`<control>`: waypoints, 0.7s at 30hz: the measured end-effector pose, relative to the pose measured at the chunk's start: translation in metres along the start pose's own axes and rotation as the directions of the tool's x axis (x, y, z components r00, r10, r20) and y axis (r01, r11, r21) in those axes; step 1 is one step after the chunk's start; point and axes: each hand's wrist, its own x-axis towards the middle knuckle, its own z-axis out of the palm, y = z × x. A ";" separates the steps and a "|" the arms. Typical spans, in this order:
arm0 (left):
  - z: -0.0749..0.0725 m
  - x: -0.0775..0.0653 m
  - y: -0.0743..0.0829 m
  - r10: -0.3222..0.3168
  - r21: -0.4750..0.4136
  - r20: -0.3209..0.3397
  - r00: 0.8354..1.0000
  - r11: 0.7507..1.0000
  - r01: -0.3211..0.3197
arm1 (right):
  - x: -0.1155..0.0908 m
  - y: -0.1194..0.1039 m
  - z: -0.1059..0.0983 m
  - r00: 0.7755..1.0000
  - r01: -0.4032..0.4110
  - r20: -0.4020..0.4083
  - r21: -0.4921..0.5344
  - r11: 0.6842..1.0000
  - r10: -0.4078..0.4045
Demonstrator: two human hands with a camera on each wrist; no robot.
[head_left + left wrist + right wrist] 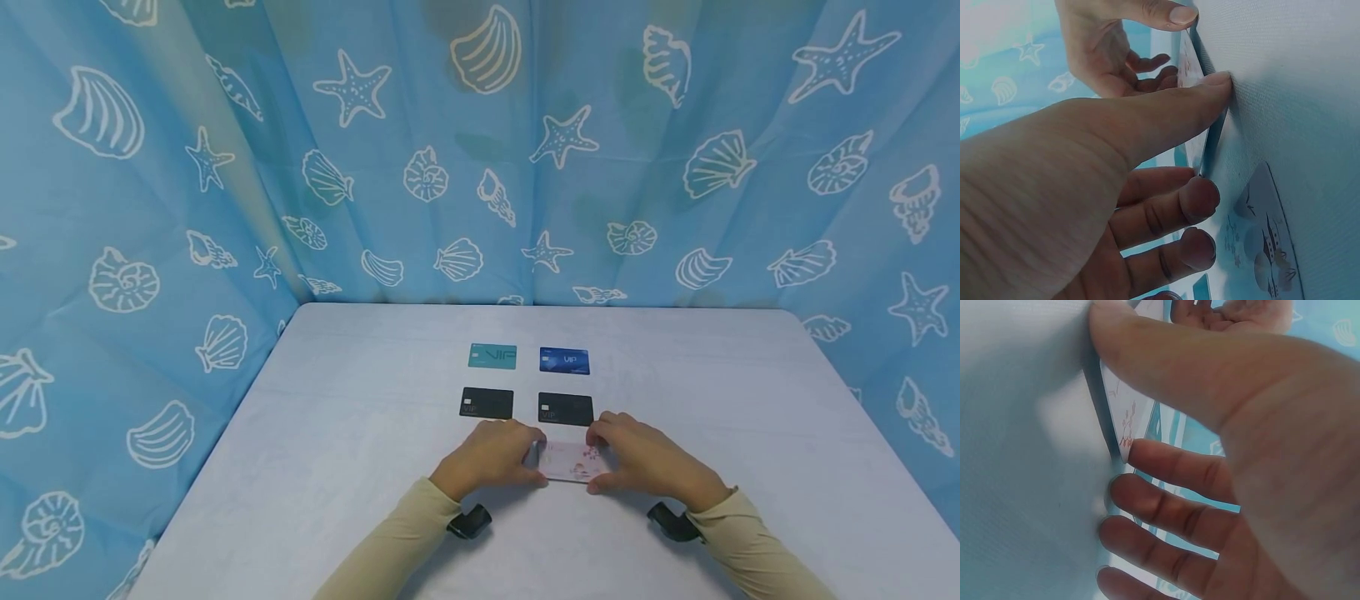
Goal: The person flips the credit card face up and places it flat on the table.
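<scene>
A pale pink card with a floral print point(570, 461) is near the front middle of the table, its front edge close over the cloth. My left hand point(495, 454) pinches its left end, thumb at the near edge and fingers at the far side. At the right end, my right hand point(645, 458) grips it between thumb and fingertips. In the left wrist view a second printed card point(1266, 244) lies on the cloth beneath my left fingers; the head view hides it behind that hand.
Beyond my hands lie two black VIP cards point(487, 403) side by side. Behind them are a teal card point(492, 357) and a blue card point(565, 361). White cloth covers the table point(337, 400). A blue seashell curtain point(420, 100) hangs along the back and sides.
</scene>
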 end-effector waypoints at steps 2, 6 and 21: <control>0.000 0.000 0.000 0.005 0.002 -0.004 1.000 1.000 -0.005 | 0.000 0.001 0.001 1.000 -0.002 0.002 0.000 1.000 0.002; 0.000 -0.001 0.001 0.007 -0.005 -0.010 1.000 1.000 -0.007 | 0.001 0.003 0.002 1.000 0.004 -0.002 0.002 1.000 -0.004; 0.002 -0.001 0.001 0.013 0.015 -0.020 1.000 1.000 -0.013 | 0.000 0.005 0.005 1.000 -0.002 -0.004 0.003 1.000 0.002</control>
